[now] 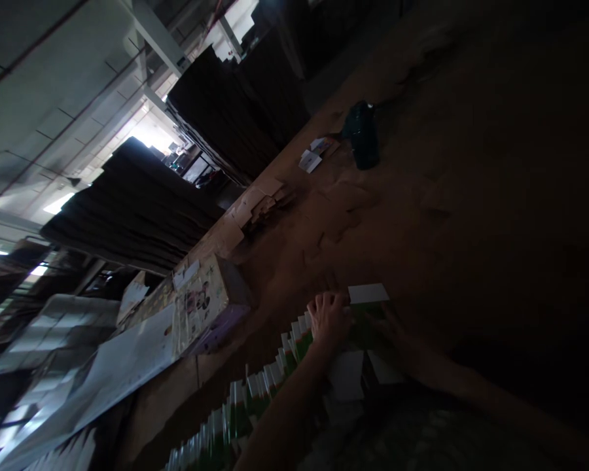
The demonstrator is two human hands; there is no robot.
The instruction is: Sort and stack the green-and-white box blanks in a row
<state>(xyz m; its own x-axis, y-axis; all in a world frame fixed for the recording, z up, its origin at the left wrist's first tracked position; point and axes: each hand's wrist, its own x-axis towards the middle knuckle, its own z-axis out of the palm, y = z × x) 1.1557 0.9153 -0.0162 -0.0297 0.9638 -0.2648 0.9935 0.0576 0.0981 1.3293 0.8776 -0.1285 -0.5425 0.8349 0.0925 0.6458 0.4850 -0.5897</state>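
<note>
Nearest, low in the tilted and very dim head view, both forearms reach forward over a brown cardboard-covered table (422, 216). At the left hand (328, 320) the fingers are curled down over the top of a small green-and-white carton (368, 314), fingertips pressing its near edge, so that the hand grips the carton from its left side. Opposite it, the right hand (392, 330) lies in deep shadow against the carton's right side; it touches the box, but whether its fingers are spread or closed around it cannot be made out. On the carton, a white flap (368, 293) stands open at the far end, catching the little light there is. Just beside the left wrist and trailing back toward the lower left runs a long row of flat green-and-white cartons (255, 392), standing on edge and overlapping like fanned cards. Between the forearms lie a couple of pale flat sheets (348, 373). Farther along the left edge of the table sits a printed box (206, 301) with a figure on its face, and beside it a big white sheet (127, 366) slopes off the edge. Beyond, loose cardboard pieces (255, 203) lie scattered, then a few small white cards (311, 157), and near them a dark green bottle (364, 134) stands upright. Farthest off, tall stacks of dark flat cardboard (137, 209) rise under a pale ceiling.
</note>
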